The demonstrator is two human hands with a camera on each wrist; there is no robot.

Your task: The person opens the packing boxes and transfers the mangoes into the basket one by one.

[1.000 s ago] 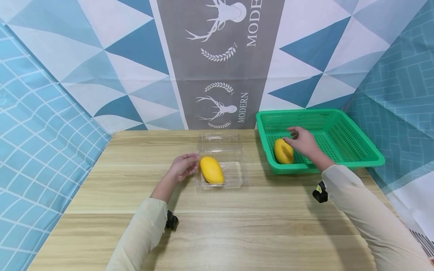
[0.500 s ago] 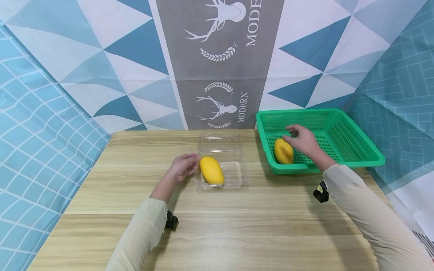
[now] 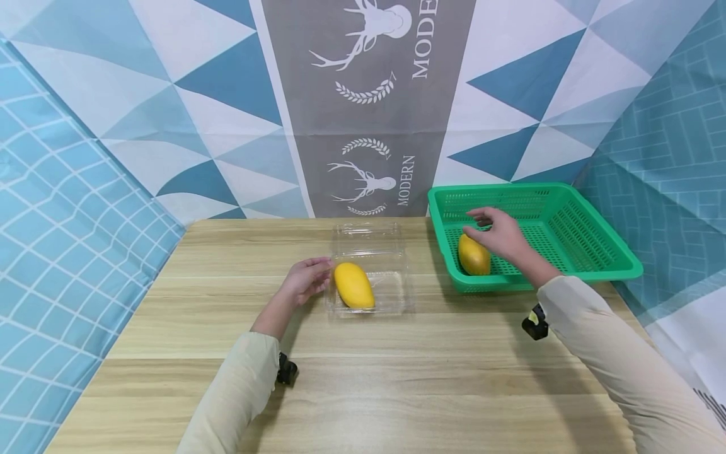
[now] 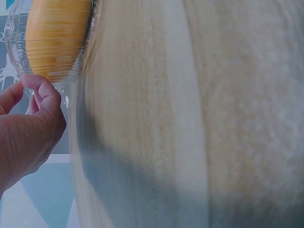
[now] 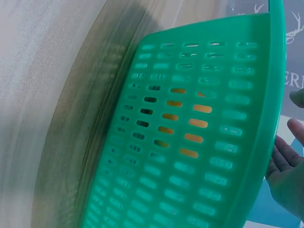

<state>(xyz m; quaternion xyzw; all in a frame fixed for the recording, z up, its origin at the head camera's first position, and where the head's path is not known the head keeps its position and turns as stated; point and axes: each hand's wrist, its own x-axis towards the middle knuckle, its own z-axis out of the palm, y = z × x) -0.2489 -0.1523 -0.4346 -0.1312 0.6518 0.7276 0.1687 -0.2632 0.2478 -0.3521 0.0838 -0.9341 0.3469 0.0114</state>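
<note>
A clear plastic clamshell box [image 3: 391,291] stands with its lid back on the wooden table, a yellow mango [image 3: 354,287] lying in its left part. At the box's left edge, my left hand [image 3: 308,277] pinches the rim between thumb and fingertips; the left wrist view shows these fingers [image 4: 43,92] at the ribbed plastic just below the mango. Over the left part of a green basket [image 3: 567,277], my right hand [image 3: 499,234] hovers with fingers loosely bent and nothing in them. Below its thumb lies a second mango [image 3: 474,255], seen only through the basket slots in the right wrist view.
The basket sits at the table's back right, against the patterned wall cloth [image 3: 363,113]. Its slotted wall [image 5: 190,123] rises between the right wrist camera and the mango inside. Wood tabletop [image 3: 386,391] extends in front of the box.
My right hand has shifted slightly left above the mango in the basket. The left hand, the box and both mangoes stay in place.
</note>
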